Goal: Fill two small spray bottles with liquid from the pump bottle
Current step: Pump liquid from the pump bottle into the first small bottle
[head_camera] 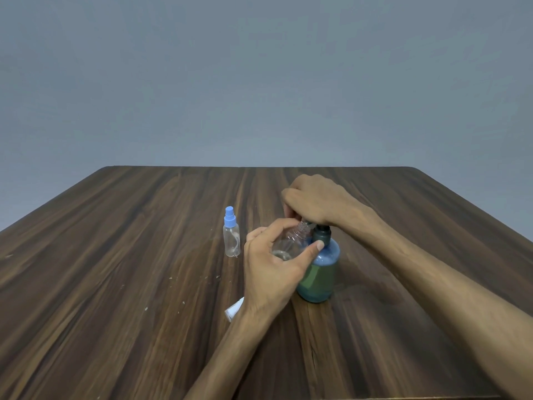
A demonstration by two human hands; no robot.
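Left hand [269,267]: fingers and thumb curled round an uncapped clear bottle [288,243], thumb tip lying across its front and touching the pump bottle [317,272]. The clear bottle is held tilted, threaded neck up and to the right, mouth directly under the pump nozzle. The tilt appears chosen to bring the narrow opening to the spout, so that liquid drops in and not onto the table [115,255].

Right hand [314,202]: palm down on the pump head, fingers bent over its far side and largely out of sight. It seems to be pressing. Whether the fingers grip the head or only bear on it cannot be told.

Pump bottle: upright on the table, right of centre, dark cap and collar, translucent blue-green body, liquid filling the lower part.

Held bottle: transparent, with little or no liquid visible; the hand hides most of it.

Second bottle [231,236]: upright to the left, apart from both hands, blue sprayer fitted, dip tube visible, apparently empty.

A white item [234,310], probably the removed sprayer, lies on the table, partly hidden by the left wrist.

Judgement: filling of the first bottle is in hand; the second is not yet begun.
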